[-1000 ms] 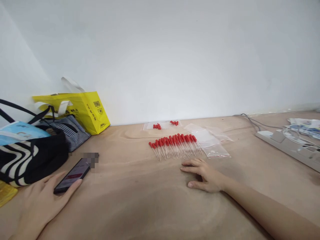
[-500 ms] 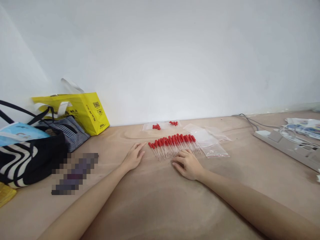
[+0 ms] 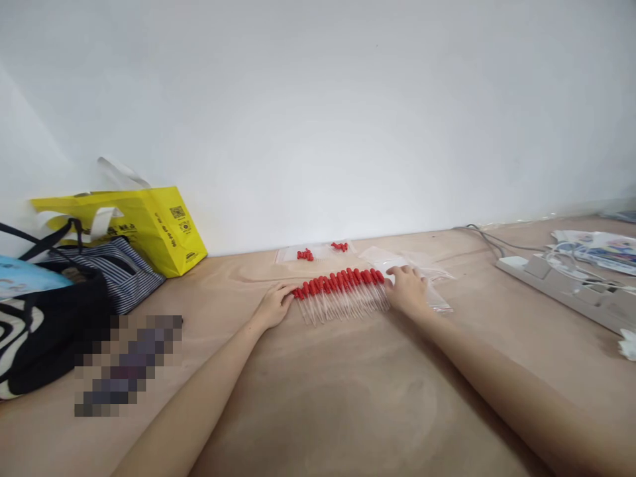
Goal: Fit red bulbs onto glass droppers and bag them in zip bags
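A row of clear droppers with red rubber bulbs point(image 3: 340, 281) lies side by side on the wooden table, thin tips pointing toward me. At the row's left end, the fingertips of my left hand point(image 3: 273, 307) rest against the outermost red bulbs, with the fingers stretched out. My right hand point(image 3: 409, 290) is at the opposite end, fingers curved and apart, beside the last bulbs. Neither hand is wrapped round a dropper. Behind the row, more red-bulbed droppers point(image 3: 305, 255) lie on or in a clear plastic bag point(image 3: 287, 256); which of these I cannot tell.
Several clear zip bags point(image 3: 372, 255) lie partly under my right hand. On the left stand a yellow bag point(image 3: 171, 232), a striped pouch point(image 3: 134, 271) and a black bag point(image 3: 59, 338), near a pixelated object point(image 3: 129, 368). A white power strip point(image 3: 561, 291) with cables sits right.
My right hand has moved from in front of the row to its right end. The left has come in against the left end, where the bulbs now sit closer together.
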### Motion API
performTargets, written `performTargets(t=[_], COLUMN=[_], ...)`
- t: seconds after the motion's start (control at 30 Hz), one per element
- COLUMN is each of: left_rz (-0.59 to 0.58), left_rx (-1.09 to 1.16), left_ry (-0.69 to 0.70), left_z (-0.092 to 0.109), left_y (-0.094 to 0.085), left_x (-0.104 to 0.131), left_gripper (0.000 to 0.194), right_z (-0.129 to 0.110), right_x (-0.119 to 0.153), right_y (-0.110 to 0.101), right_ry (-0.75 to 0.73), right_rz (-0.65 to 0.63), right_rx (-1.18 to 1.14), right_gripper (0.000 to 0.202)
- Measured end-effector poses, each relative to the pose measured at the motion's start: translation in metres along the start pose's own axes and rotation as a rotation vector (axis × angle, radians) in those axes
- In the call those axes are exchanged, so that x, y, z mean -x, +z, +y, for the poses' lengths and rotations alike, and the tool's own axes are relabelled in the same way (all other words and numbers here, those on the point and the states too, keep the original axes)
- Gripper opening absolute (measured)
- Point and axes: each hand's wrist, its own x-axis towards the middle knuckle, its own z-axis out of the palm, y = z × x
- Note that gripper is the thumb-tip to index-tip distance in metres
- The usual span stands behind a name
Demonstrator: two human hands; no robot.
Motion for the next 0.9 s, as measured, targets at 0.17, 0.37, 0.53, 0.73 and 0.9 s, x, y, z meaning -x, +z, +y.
performTargets(t=[0.17, 0.37, 0.53, 0.73, 0.9], left_rz=[-0.011, -0.008, 0.012, 0.067, 0.245], left_rx=[0.009, 0.020, 0.048, 0.111, 0.181], left_ry=[-0.001, -0.022, -0.048, -0.078, -0.160], left_z=[-0.001, -0.001, 0.000, 0.003, 0.015], left_y=[-0.001, -0.003, -0.003, -0.006, -0.015], left_x=[0.000, 0.001, 0.003, 0.006, 0.010], left_gripper=[0.030, 0.030, 0.032, 0.030, 0.029], right_z=[0.029, 0.038, 0.034, 0.023, 0.003], right_x=[-0.040, -0.048, -0.046, -0.047, -0.047], right_y=[0.006, 0.010, 0.007, -0.009, -0.030], right_ry=[0.275, 0.389, 0.260, 0.174, 0.057], right_rz=[-0.203, -0.223, 0.029, 0.181, 0.237], right_rx=[0.137, 0.129, 0.036, -0.003, -0.566], right_gripper=[0.043, 0.056, 0.032, 0.036, 0.031])
